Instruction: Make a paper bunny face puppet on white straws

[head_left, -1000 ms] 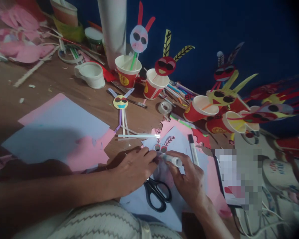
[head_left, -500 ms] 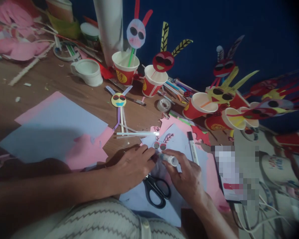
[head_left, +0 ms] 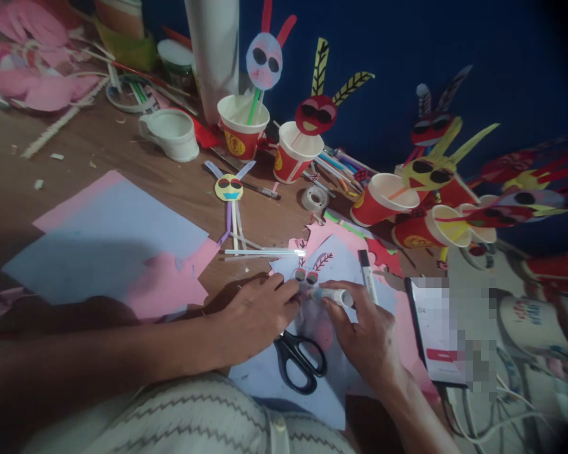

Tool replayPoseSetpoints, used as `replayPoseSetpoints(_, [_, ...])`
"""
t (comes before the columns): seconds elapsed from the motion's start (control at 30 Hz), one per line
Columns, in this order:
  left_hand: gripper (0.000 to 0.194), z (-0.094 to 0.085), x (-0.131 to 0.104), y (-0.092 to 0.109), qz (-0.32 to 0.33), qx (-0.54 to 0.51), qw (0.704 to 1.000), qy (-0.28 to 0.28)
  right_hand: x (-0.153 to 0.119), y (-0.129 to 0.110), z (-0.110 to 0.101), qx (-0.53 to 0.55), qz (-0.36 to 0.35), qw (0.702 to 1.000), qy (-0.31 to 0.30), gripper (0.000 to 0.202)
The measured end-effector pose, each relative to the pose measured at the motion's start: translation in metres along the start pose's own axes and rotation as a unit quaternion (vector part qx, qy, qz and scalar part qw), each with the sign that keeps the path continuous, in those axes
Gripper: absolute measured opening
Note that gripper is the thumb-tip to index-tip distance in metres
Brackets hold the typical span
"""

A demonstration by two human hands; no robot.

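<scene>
My right hand [head_left: 366, 325] grips a slim white tube [head_left: 336, 296], perhaps a marker or glue tube, tilted with its tip pointing left. That tip lies close to my left hand's fingers. My left hand [head_left: 265, 306] has its fingers curled at the left edge of a small paper face [head_left: 307, 290], which has dark round eyes and pink antennae with dark veins. Fingers hide part of the face. Black-handled scissors [head_left: 303, 362] lie below my hands on blue paper [head_left: 265, 384], their blades mostly hidden under my left hand.
A finished yellow paper face [head_left: 229, 188] on straw legs lies ahead, near loose straws [head_left: 260, 252]. Red paper cups [head_left: 296, 154] hold other faces along the back. A capped marker [head_left: 368, 277], a phone [head_left: 438, 334], tape [head_left: 315, 198] and a white cup [head_left: 170, 133] stand around.
My right hand has moved a little to the right with the tube, which now lies flatter. My left hand stays at the paper face. The whole view has shifted slightly.
</scene>
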State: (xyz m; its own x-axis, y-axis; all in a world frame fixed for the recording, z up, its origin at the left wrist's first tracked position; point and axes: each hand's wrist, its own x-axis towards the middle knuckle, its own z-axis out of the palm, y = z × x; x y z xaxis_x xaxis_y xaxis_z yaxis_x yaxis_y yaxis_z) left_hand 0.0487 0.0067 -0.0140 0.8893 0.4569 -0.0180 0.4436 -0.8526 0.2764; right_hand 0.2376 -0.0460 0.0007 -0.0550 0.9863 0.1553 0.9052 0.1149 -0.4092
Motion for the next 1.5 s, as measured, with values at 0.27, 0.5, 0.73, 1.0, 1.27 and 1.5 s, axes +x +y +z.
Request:
replayPoseSetpoints(0.27, [0.016, 0.002, 0.000, 0.000, -0.002, -0.003, 1.000, 0.002, 0.001, 0.001, 0.001, 0.006, 0.011, 1.000, 0.008, 0.019])
replayPoseSetpoints(0.5, [0.013, 0.001, 0.000, 0.000, -0.003, 0.000, 1.000, 0.001, 0.006, -0.001, 0.004, 0.036, 0.020, 0.999, 0.008, 0.019])
replayPoseSetpoints(0.73, [0.009, 0.000, 0.001, 0.001, -0.005, -0.010, 1.000, 0.002, 0.007, -0.007, 0.005, 0.068, 0.009, 0.998, -0.011, 0.016])
replayPoseSetpoints(1.0, [0.014, -0.004, 0.000, 0.001, -0.009, -0.002, 1.000, -0.009, -0.001, -0.005, 0.002, 0.031, 0.003, 0.999, -0.027, 0.018])
replayPoseSetpoints(1.27, [0.018, 0.001, 0.001, 0.001, -0.004, -0.004, 1.000, 0.006, -0.004, 0.004, -0.002, 0.017, 0.011, 1.000, -0.006, 0.019])
replayPoseSetpoints(1.5, [0.019, -0.002, 0.002, 0.001, -0.001, 0.008, 1.000, -0.005, 0.001, 0.006, -0.001, 0.000, 0.021, 1.000, 0.002, 0.017])
